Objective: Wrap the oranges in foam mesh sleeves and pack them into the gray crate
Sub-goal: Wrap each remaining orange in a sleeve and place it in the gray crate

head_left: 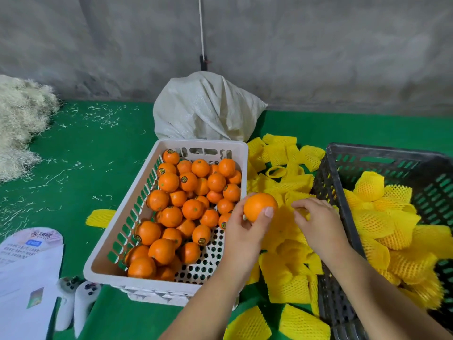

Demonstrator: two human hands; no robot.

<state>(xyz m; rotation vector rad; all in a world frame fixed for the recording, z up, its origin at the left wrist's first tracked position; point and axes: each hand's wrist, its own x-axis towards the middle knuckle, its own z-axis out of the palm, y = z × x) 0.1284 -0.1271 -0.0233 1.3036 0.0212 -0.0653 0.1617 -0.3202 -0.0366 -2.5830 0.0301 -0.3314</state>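
Observation:
My left hand [247,229] grips a bare orange [257,204], lifted just past the right rim of the white crate [117,217], which holds several loose oranges [181,204]. My right hand [316,222] reaches down into the heap of yellow foam mesh sleeves [282,182] between the two crates, and its fingertips pinch the edge of one sleeve [302,213]. The gray crate [328,192] stands on the right. Inside it lie several sleeve-wrapped oranges [382,217].
A tied white sack [206,109] stands behind the white crate. A pile of pale straw-like filler [22,123] lies at the far left. Printed cards [29,271] and two white controllers [76,300] lie at the lower left on the green mat [85,143].

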